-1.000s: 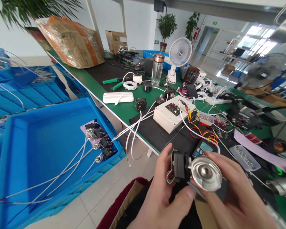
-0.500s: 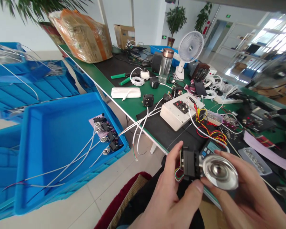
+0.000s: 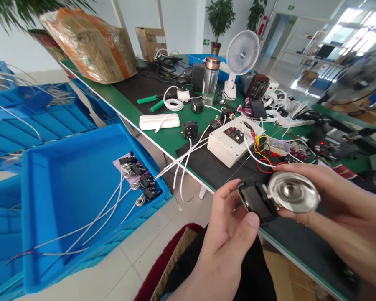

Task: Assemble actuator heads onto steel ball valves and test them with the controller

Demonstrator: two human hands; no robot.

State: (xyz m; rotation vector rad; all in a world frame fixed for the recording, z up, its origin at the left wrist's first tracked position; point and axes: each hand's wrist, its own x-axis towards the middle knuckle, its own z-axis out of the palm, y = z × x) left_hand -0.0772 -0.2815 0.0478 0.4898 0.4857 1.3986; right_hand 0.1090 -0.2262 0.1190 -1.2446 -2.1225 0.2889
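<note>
1. Crowded green counter [image 3: 169, 142] in the head view, white box [image 3: 228, 144] behind the work.
2. Left hand [image 3: 228, 238] grips the black module [image 3: 258, 205] near the counter's edge; right hand [image 3: 341, 205] pinches the silver dish [image 3: 293, 190] beside it, presumably steadying both.

A blue rectangular plastic tray [image 3: 75, 175] stands at near left, beside a long green table [image 3: 172, 143]. On the table I see a brown taped cardboard box [image 3: 94, 50] at far left, a clear glass bottle [image 3: 209, 85] to its right, a boxy white unit [image 3: 217, 151] nearer. At near right, the left hand's [image 3: 228, 223] black rectangular block [image 3: 259, 204] is left of the right hand's [image 3: 338, 209] round silver metal cup [image 3: 291, 192].
</note>
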